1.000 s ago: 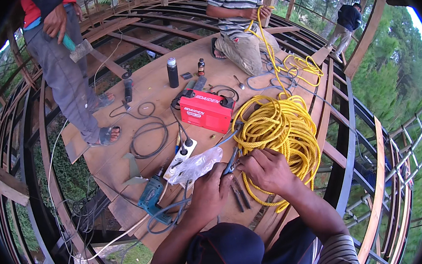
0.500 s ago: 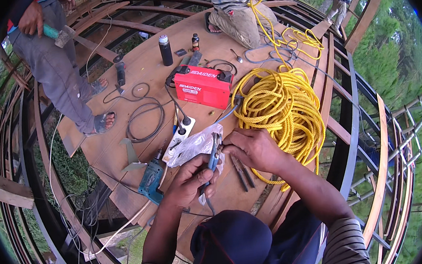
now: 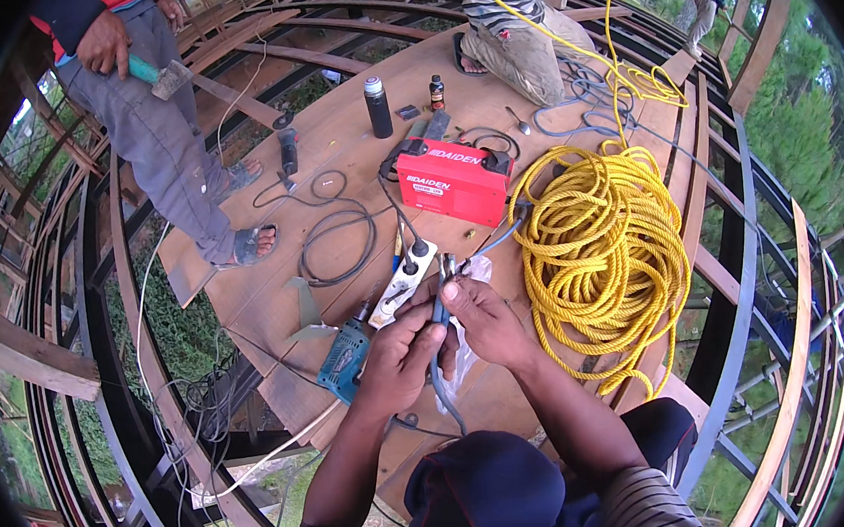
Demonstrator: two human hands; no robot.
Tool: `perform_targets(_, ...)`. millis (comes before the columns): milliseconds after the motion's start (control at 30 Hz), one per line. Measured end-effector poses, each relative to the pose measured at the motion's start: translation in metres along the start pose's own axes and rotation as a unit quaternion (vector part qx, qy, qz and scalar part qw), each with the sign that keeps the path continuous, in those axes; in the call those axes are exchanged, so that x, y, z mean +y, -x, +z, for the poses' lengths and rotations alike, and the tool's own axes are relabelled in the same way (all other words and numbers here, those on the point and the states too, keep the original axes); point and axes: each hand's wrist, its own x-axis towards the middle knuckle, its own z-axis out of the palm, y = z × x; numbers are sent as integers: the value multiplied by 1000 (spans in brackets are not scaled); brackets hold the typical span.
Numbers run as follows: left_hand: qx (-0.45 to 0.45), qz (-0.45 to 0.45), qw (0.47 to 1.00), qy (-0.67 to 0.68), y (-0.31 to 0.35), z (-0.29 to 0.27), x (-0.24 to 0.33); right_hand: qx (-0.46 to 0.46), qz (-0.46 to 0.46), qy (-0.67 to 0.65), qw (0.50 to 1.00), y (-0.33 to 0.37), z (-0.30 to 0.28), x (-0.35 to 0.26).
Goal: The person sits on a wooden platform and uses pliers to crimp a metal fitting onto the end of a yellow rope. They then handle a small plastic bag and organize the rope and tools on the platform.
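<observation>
Both hands meet in front of me around a blue-grey cable. My left hand is closed on it, thumb pressed against the side. My right hand pinches the upper part, its thumb beside a small metal end that sticks up above the fingers; its exact kind is too small to tell. Below the hands the cable hangs toward my lap. Behind them lies a crumpled clear plastic bag, partly hidden. A white power strip with plugs and a teal drill are just left.
A red welding machine stands ahead on the plywood. A big coil of yellow rope lies right. Beyond are a black bottle and an angle grinder. One co-worker holds a hammer; another kneels handling rope. Open beams surround the boards.
My right hand has turned and come down against the left, thumb now along the cable. The view has shifted; the two dark-handled tools by my right hand are now hidden. The kneeling co-worker's arms have spread with the rope.
</observation>
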Motion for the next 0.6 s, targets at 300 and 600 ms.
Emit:
perform_targets(300,-66,20,969,-237,-36,5,14,21,21,25,999,7,-45,-27)
perform_targets(600,168,-33,985,25,58,-68,-11,301,-18,510,806,37,-50,135)
